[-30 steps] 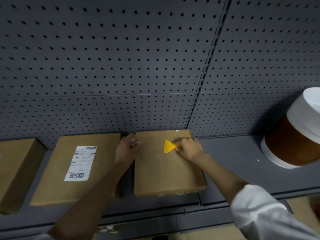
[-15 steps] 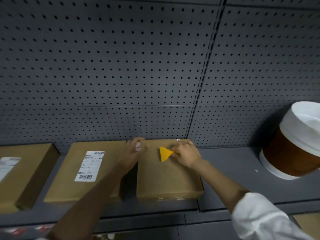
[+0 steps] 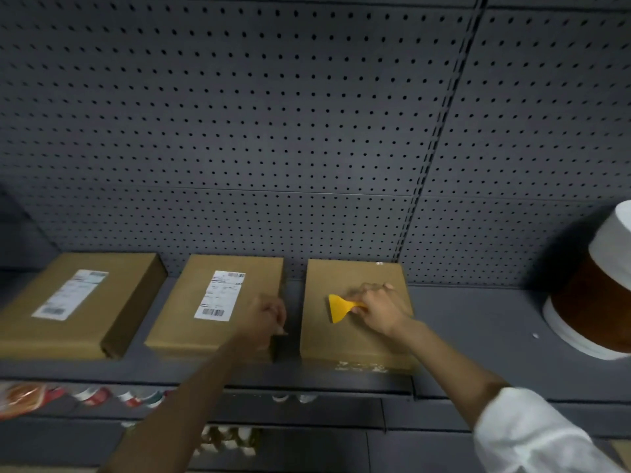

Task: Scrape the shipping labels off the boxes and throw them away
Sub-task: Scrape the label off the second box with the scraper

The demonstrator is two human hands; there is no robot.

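The left hand [image 3: 264, 317] was blurred, so I could not tell if its curled fingers held anything; it was over the right edge of the middle box [image 3: 218, 302], beside the gap between the boxes. The text on the label [image 3: 220, 294] of this box was too small to read. The left box [image 3: 78, 302] also carried a label [image 3: 70, 294], equally unreadable. The tub [image 3: 594, 285] at the right was cut off by the frame edge. Things on the lower shelf [image 3: 341, 404] were blurred and hard to make out.

The right hand [image 3: 377, 310] gripped the handle of the yellow scraper [image 3: 338, 307], fingers closed around it and hiding most of the handle. The scraper lay on top of the right box [image 3: 355, 336], near its middle. Its long axis ran left to right, and the wide blade edge pointed left, toward the middle box. The top of the right box showed no label, only small white scraps near its far edge and on its front side. All three boxes lay flat on the shelf, long axis running away toward the pegboard [image 3: 273, 131].
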